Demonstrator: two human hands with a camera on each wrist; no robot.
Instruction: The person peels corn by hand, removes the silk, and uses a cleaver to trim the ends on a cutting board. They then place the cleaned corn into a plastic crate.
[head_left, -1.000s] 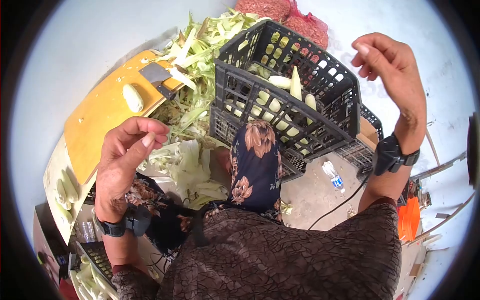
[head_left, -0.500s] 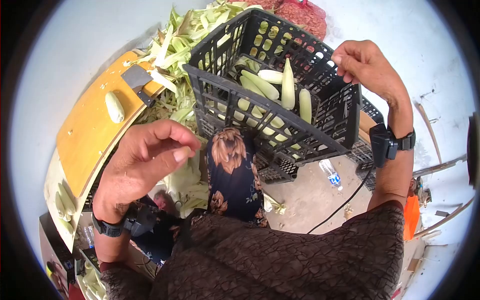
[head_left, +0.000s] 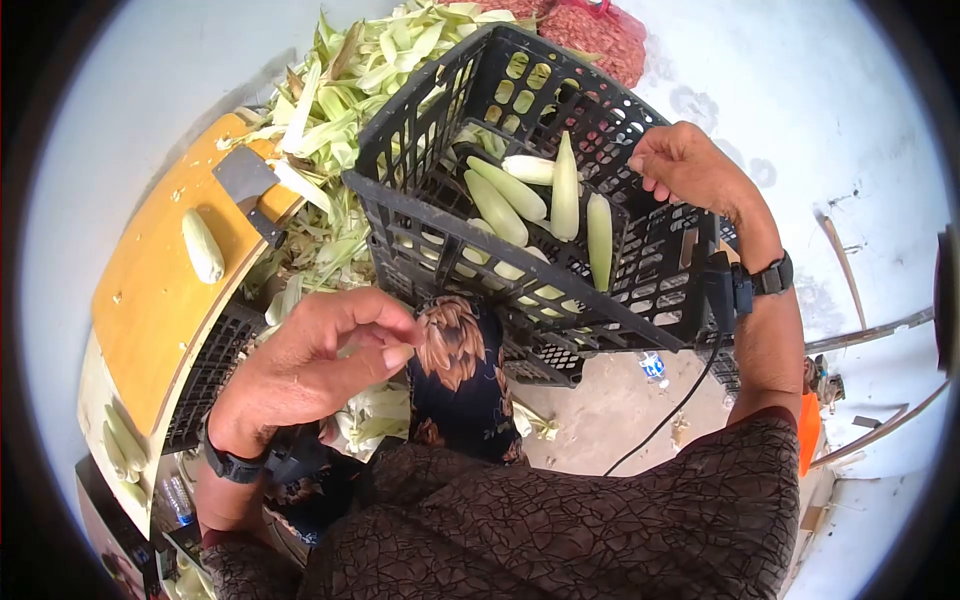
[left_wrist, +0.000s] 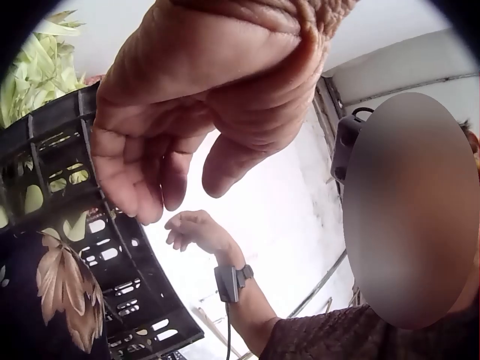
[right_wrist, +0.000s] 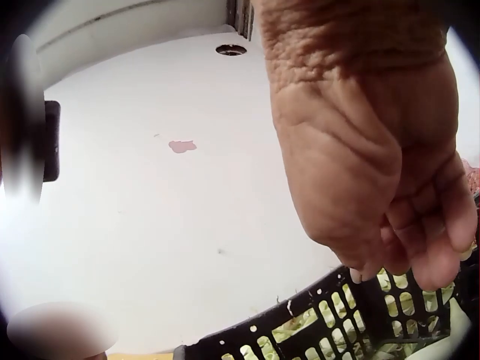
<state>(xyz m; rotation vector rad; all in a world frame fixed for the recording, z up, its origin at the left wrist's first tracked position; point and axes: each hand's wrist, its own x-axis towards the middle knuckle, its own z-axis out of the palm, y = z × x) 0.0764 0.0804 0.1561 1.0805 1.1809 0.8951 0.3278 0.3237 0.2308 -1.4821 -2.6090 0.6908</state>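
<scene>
My left hand (head_left: 325,355) hovers near the knee, in front of the black plastic crate (head_left: 400,208); its fingers are loosely bent, with a gap between thumb and fingertips in the left wrist view. Over the crate's right wall hangs my right hand (head_left: 695,170), fingers relaxed and holding nothing. Inside the crate lie several ears of corn in pale green husk, one standing out upright (head_left: 565,190) and another near the right side (head_left: 599,240). The right wrist view shows the right fingertips just above the crate rim (right_wrist: 300,306).
On the left, a yellow cutting board (head_left: 140,310) bears a cleaver (head_left: 245,180) and one corn ear (head_left: 202,246). Husks (head_left: 385,55) are heaped behind the crate, beside a red mesh sack (head_left: 605,40). A black cable (head_left: 660,425) runs from the right wrist; a bottle (head_left: 652,366) lies on the floor.
The right hand has come down and left, from beyond the crate to its right wall. The left hand has shifted right and lower. More of the crate's inside now shows.
</scene>
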